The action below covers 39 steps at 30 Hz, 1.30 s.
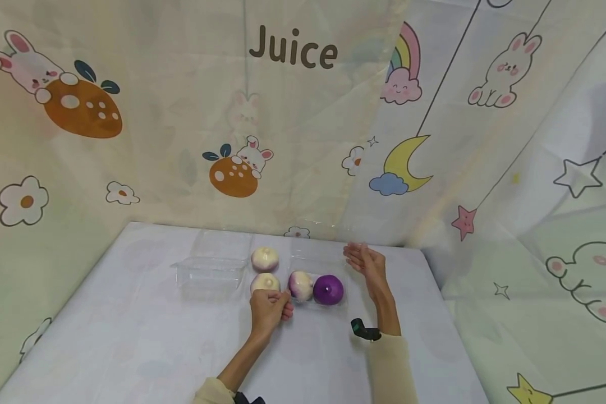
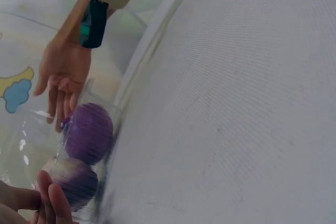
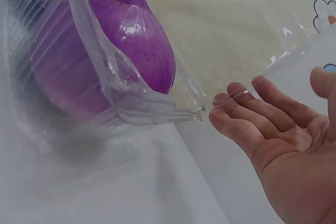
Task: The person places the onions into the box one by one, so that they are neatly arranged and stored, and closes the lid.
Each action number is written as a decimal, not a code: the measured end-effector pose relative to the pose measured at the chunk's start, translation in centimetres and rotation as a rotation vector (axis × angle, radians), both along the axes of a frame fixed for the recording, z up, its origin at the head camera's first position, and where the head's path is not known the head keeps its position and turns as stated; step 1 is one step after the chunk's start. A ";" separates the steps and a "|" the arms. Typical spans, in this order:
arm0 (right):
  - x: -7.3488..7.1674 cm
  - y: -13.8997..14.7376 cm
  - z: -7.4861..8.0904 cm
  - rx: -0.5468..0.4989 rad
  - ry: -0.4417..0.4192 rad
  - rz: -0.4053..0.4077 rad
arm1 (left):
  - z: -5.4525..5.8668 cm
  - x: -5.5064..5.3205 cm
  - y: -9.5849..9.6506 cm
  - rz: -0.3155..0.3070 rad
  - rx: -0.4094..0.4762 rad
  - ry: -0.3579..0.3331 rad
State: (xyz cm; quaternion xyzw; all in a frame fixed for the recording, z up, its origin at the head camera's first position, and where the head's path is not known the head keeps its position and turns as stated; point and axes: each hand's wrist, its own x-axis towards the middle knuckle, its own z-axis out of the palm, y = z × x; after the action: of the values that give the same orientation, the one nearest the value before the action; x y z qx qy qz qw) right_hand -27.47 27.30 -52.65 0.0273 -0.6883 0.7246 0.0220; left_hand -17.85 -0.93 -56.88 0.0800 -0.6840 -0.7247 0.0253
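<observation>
Now, our right hand: fingers nearly straight, at the raised lid of a clear plastic box.
Left hand: fingers bent near the box; we cannot tell if gripping.
Inside box: glossy purple onion beside a round purple-and-white vegetable.

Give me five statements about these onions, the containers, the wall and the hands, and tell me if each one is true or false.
1. Two pale onions lie between the left container and the right container. True.
2. The purple onion is in the left container. False: the purple onion is in the right container.
3. The left hand is nearer those pale onions than the right hand. True.
4. The right hand grips the purple onion. False: its fingers extend beside the open lid.
5. The wall reads Milk. False: it reads Juice.
</observation>
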 end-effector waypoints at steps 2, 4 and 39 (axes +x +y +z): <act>0.2 0.1 0.2 0.010 0.006 -0.004 | 0.0 -0.1 0.0 -0.002 0.000 -0.001; 0.3 0.1 0.4 0.029 0.007 -0.002 | 0.0 -0.1 0.1 -0.002 -0.001 -0.005; 3.7 2.2 -1.1 0.202 0.237 0.338 | 0.3 0.3 -0.4 0.007 0.053 -0.029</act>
State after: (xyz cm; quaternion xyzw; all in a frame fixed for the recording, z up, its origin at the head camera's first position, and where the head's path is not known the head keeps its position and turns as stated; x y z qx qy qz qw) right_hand -23.80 29.45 -53.75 0.2294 -0.7356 0.6370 -0.0220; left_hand -17.58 -1.36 -56.62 0.0937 -0.6646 -0.7411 0.0159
